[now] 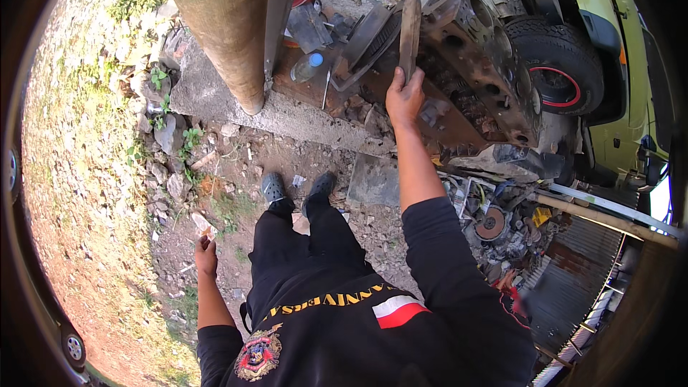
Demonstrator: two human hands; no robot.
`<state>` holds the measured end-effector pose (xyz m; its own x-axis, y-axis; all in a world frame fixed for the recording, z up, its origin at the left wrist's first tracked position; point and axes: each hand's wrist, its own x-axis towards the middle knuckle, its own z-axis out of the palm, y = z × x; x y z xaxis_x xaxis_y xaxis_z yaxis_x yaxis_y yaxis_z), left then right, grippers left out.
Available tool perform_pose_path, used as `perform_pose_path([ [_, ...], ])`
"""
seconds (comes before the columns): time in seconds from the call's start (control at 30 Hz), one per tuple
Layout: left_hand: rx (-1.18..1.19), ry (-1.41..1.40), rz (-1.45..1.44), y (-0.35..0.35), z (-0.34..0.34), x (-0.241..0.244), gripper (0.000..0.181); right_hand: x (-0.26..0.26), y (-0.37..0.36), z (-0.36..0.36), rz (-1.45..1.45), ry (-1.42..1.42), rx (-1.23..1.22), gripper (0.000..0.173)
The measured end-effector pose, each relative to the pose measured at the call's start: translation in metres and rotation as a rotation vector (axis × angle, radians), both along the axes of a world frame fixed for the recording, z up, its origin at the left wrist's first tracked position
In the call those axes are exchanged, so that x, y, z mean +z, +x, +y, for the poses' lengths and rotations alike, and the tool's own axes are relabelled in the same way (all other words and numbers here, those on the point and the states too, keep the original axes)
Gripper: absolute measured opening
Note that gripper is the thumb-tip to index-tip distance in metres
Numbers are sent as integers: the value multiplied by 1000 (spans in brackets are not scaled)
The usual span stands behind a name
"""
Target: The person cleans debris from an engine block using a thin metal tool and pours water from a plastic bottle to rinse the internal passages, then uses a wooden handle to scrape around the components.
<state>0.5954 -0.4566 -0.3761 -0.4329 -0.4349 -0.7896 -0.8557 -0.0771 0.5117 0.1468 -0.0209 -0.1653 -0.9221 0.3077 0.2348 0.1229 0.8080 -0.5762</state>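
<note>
My right hand [406, 97] grips the lower end of a short, worn wooden bar [410, 29]. The bar points away from me beside a rusty engine block [497, 83], whose open cylinder bores show at its far end. Just left of the bar lies a dark metal frame-like part [371, 43]. Down at my left side, my left hand [206, 255] has its fingers curled. A pale scrap [203, 224] appears just beyond those fingertips; whether they pinch it or it lies on the ground is unclear.
A concrete ledge [322, 121] runs before my feet, with a thick post [231, 27] on it. A plastic bottle [306, 68] and screwdriver-like tool [327, 88] lie nearby. Scrap parts [489, 223] pile up at right, below a green vehicle [618, 64]. Another person's red clothing [517, 301] shows beyond.
</note>
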Motion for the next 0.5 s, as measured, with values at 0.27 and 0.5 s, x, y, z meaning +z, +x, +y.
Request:
perform_pose_path([
  [0.27, 32, -18, -12, -2, 1, 24, 50, -25, 14, 15, 23, -41, 2, 35],
  [0.5, 44, -32, -45, 22, 11, 18, 51, -87, 90, 67, -67, -137, 82, 39],
])
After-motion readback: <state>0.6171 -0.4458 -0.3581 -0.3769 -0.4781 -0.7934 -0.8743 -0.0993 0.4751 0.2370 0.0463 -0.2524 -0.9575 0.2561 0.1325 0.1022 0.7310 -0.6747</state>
